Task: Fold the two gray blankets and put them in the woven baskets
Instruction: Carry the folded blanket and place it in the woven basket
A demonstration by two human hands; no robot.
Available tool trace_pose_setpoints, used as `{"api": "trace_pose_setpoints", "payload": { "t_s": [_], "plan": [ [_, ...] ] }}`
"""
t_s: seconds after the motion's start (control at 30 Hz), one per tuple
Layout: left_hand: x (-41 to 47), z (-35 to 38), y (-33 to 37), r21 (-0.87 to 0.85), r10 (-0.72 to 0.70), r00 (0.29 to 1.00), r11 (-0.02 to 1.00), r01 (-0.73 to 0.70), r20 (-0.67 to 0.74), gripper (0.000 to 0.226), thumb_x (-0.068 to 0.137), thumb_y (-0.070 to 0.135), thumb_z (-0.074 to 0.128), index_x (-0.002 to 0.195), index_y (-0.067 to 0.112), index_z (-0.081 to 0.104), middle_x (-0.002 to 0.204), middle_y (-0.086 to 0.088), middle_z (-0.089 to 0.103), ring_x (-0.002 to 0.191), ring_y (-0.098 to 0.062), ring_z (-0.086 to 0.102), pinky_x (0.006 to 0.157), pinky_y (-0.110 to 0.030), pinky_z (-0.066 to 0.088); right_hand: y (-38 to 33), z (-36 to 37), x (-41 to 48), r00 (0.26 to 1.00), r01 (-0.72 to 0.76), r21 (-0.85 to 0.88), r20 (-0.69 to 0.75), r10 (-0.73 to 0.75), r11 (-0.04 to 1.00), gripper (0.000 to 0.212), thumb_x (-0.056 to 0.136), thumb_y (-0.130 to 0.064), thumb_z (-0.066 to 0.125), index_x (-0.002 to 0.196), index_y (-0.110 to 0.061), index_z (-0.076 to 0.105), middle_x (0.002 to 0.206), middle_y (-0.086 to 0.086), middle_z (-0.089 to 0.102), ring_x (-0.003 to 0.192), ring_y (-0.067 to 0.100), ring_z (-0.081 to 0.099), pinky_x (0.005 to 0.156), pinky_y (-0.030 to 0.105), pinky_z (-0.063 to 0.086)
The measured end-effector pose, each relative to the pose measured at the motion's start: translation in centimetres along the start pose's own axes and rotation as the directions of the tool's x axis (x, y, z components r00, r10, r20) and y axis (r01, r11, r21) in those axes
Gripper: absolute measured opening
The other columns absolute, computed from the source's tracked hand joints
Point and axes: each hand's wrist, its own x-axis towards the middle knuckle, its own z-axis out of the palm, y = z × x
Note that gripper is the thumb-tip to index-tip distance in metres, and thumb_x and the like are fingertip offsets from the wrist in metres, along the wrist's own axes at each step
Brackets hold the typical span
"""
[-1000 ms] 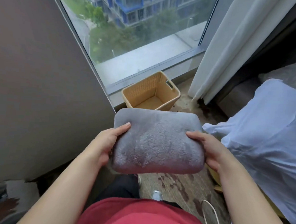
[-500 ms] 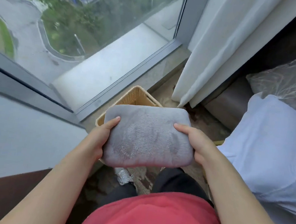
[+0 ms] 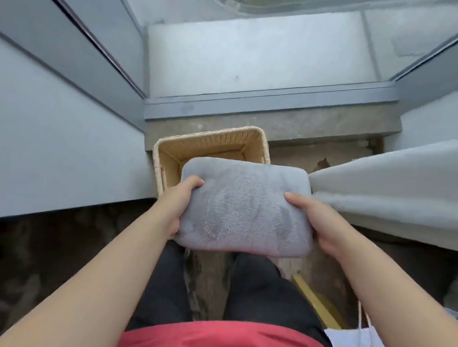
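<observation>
Woven tan wicker, the basket (image 3: 211, 134) stands open-topped, and inside it we see only its own walls, the near side hidden by the folded gray blanket (image 3: 244, 209). We hold that blanket over the basket's near side, left hand (image 3: 175, 206) and right hand (image 3: 317, 224) gripping its short ends, fingers (image 3: 194, 183) curled round them.

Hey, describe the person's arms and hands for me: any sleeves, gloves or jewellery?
The left forearm and right forearm are bare to the frame's edge, and no sleeves show. The left hand and right hand wear no gloves. No watch, bracelet or ring is visible. The person also wears a red top and dark trousers.
</observation>
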Motion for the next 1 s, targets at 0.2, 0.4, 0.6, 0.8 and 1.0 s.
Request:
{"api": "trace_pose_setpoints", "payload": {
  "t_s": [0.2, 0.4, 0.6, 0.8, 1.0],
  "plan": [
    [11.3, 0.4, -1.8, -0.105, -0.111, 0.990, 0.989, 0.101, -0.088, 0.049, 0.052, 0.040, 0.065, 0.095, 0.017, 0.071, 0.089, -0.008, 0.075, 0.087, -0.031, 0.070, 0.086, -0.049, 0.053, -0.7, 1.7, 13.6, 0.997, -0.071, -0.180, -0.008, 0.070, 0.981, 0.038, 0.070, -0.043, 0.074, 0.100, -0.019, 0.073, 0.091, 0.000, 0.077, 0.088, 0.021, 0.072, 0.081, 0.037, 0.054],
    [26.9, -1.3, -2.0, -0.070, -0.041, 0.973, 0.997, 0.025, -0.226, 0.055, 0.056, 0.046, 0.056, 0.102, 0.017, 0.066, 0.096, -0.007, 0.072, 0.086, -0.030, 0.067, 0.082, -0.045, 0.054, 2.7, 8.0, 29.8, 0.998, -0.034, -0.094, -0.062, 0.029, 0.995, 0.035, 0.076, -0.035, 0.070, 0.105, -0.017, 0.069, 0.097, 0.004, 0.074, 0.086, 0.023, 0.071, 0.076, 0.035, 0.055],
    [42.1, -2.3, -5.0, -0.048, -0.003, 0.940, 0.999, -0.014, -0.342, 0.052, 0.069, 0.040, 0.058, 0.112, 0.011, 0.062, 0.099, -0.008, 0.068, 0.084, -0.027, 0.064, 0.066, -0.031, 0.050, 8.8, 11.3, 43.9, 0.995, -0.068, -0.080, -0.076, 0.062, 0.995, 0.048, 0.077, -0.038, 0.071, 0.118, -0.013, 0.063, 0.103, 0.006, 0.074, 0.088, 0.026, 0.072, 0.081, 0.041, 0.058],
    [52.2, -1.8, -10.1, -0.002, 0.018, 0.886, 1.000, -0.021, -0.464, 0.041, 0.082, 0.037, 0.059, 0.112, 0.009, 0.064, 0.109, -0.007, 0.068, 0.092, -0.025, 0.063, 0.074, -0.028, 0.046, 14.8, 12.6, 53.1, 0.987, -0.105, -0.181, -0.138, 0.081, 0.978, 0.045, 0.081, -0.037, 0.073, 0.118, -0.012, 0.064, 0.108, 0.005, 0.071, 0.095, 0.025, 0.069, 0.092, 0.043, 0.054],
    [54.9, -1.1, -12.5, 0.063, 0.097, 0.793, 0.995, -0.074, -0.601, 0.030, 0.085, 0.033, 0.055, 0.103, 0.012, 0.067, 0.101, -0.005, 0.067, 0.091, -0.022, 0.061, 0.071, -0.022, 0.037, 16.5, 13.7, 56.8, 0.978, 0.039, -0.193, -0.193, -0.077, 0.980, 0.046, 0.080, -0.034, 0.075, 0.117, -0.016, 0.056, 0.109, 0.000, 0.068, 0.096, 0.022, 0.067, 0.083, 0.039, 0.056]
  ]
}}
